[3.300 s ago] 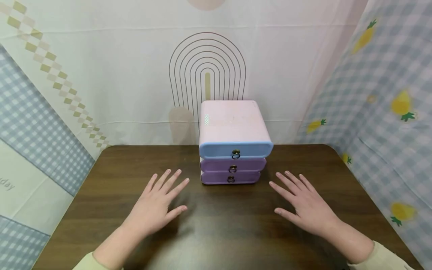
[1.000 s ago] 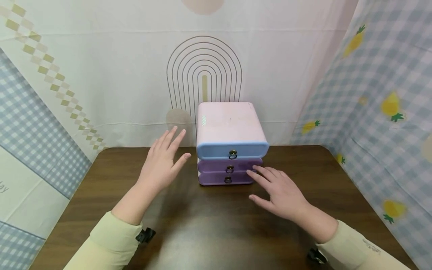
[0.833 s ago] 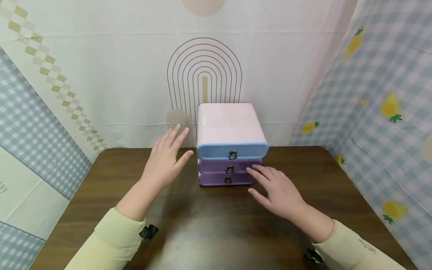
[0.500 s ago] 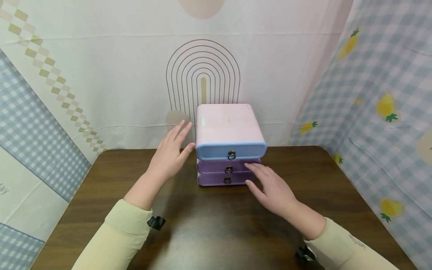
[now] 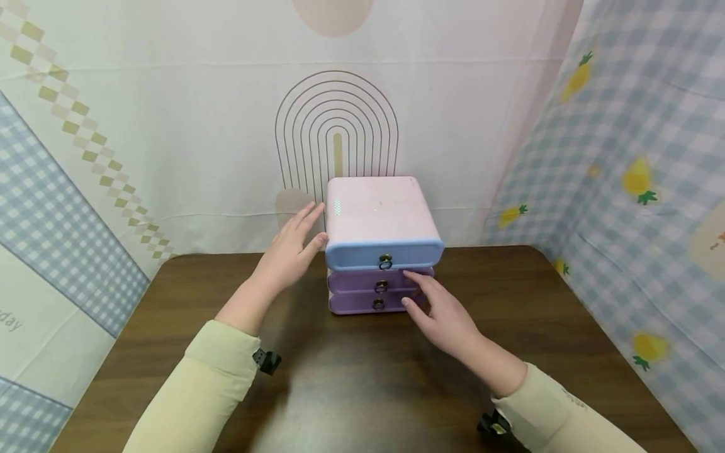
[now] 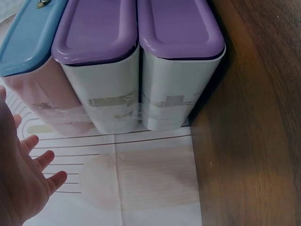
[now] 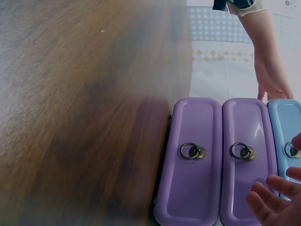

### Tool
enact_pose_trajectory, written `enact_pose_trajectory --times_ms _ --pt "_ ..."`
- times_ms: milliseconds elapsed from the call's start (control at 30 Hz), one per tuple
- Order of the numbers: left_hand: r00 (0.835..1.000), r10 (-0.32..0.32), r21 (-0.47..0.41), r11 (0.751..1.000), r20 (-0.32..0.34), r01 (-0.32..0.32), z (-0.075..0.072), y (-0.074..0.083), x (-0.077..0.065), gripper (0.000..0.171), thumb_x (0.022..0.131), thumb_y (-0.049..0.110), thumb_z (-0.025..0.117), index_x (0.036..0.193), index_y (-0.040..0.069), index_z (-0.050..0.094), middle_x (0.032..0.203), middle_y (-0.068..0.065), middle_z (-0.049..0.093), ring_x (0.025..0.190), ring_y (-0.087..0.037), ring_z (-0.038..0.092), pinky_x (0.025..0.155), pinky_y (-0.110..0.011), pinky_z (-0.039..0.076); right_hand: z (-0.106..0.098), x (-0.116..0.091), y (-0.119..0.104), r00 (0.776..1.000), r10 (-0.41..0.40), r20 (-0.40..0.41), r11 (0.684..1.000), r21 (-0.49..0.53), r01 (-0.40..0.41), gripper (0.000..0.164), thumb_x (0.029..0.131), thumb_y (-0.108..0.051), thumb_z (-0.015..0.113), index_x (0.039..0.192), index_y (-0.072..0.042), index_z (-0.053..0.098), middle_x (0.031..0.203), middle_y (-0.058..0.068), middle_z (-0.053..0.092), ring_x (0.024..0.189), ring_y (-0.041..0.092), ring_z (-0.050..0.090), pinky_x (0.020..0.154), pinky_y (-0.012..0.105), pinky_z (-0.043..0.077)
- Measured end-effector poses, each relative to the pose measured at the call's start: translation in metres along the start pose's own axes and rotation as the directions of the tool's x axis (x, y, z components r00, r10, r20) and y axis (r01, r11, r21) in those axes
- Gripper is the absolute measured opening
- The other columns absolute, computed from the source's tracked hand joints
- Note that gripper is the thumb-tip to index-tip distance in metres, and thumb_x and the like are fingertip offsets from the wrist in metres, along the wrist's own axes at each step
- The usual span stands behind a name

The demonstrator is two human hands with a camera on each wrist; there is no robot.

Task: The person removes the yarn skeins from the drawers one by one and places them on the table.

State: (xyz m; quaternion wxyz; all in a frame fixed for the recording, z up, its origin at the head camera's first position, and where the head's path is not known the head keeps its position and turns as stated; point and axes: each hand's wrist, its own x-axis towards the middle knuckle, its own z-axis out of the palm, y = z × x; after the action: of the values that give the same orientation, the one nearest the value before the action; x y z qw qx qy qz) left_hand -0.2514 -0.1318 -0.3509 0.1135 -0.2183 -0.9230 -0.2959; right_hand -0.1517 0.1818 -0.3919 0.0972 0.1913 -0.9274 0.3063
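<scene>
Partner: How do the fingers stand?

Me: On my feed, the left hand (image 5: pixel 285 257) has its fingers apart and nearly straight, just left of the stack (image 5: pixel 374 211). The right hand (image 5: pixel 444 314) is in front of the stack's right part, thumb and fingers parted, clamped on nothing. I can't tell whether either one touches.

Partner: And the drawers?

Me: All look shut. The blue drawer (image 5: pixel 359 256) tops the stack; below it come the upper purple drawer (image 5: pixel 354 281) and the lower purple drawer (image 5: pixel 354 303), both partly behind the right fingers.

Partner: How would you do this step?

Me: It looks like bringing both hands to the stack. I'd lay the left palm flat against the stack's left side as a brace, then set the right one down softly, so nothing tips or skids.

Partner: Anything in the way?

Me: The rings (image 7: pixel 190 151) on the stack's front could catch a fingertip. The cloth (image 5: pixel 453 126) rises close behind the stack, so I'd allow little push that way. In front of the stack lies plain surface (image 5: pixel 351 384), with the left camera (image 5: pixel 267 362) and right camera (image 5: pixel 493 423) low over it; I'd watch they don't knock it.
</scene>
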Motion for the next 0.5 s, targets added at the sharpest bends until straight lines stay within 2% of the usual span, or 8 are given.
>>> enact_pose_trajectory --times_ms 100,267,333,500 --pt "1.000 -0.007 -0.051 0.999 0.013 0.007 0.001 -0.001 0.004 0.067 0.101 0.062 0.030 0.160 0.032 0.018 0.166 0.003 0.014 0.150 -0.031 0.015 0.115 -0.062 0.017 0.002 0.004 -0.002 1.000 0.004 -0.010 0.998 0.062 -0.004 0.051 0.099 -0.030 0.060 0.146 -0.014 0.047 0.127 0.006 0.061 0.100 0.020 0.061 0.082 0.040 0.052" --pt "1.000 -0.008 -0.148 0.989 0.022 0.011 0.003 0.000 0.011 0.065 0.103 0.057 0.032 0.160 0.029 0.018 0.166 -0.001 0.013 0.150 -0.031 0.013 0.116 -0.062 0.014 0.006 0.012 -0.004 1.000 0.016 -0.009 0.971 0.237 -0.014 0.047 0.098 -0.019 0.063 0.142 -0.011 0.049 0.114 0.004 0.065 0.095 0.016 0.062 0.079 0.039 0.052" --pt "0.999 -0.007 -0.159 0.987 0.035 0.013 0.004 0.002 0.012 0.065 0.103 0.058 0.032 0.160 0.029 0.018 0.166 -0.002 0.013 0.151 -0.031 0.012 0.116 -0.061 0.014 0.008 0.014 -0.004 1.000 0.021 -0.003 0.954 0.300 -0.019 0.046 0.098 -0.016 0.063 0.142 -0.010 0.049 0.109 0.005 0.065 0.095 0.017 0.063 0.079 0.039 0.052" --pt "0.998 -0.007 -0.170 0.985 0.056 0.016 0.006 0.002 0.014 0.066 0.103 0.058 0.031 0.160 0.029 0.019 0.166 -0.004 0.012 0.151 -0.031 0.011 0.117 -0.059 0.013 0.014 0.017 -0.005 0.999 0.032 0.010 0.923 0.384 -0.034 0.046 0.099 -0.015 0.061 0.143 -0.010 0.048 0.104 0.005 0.066 0.093 0.017 0.064 0.078 0.033 0.051"
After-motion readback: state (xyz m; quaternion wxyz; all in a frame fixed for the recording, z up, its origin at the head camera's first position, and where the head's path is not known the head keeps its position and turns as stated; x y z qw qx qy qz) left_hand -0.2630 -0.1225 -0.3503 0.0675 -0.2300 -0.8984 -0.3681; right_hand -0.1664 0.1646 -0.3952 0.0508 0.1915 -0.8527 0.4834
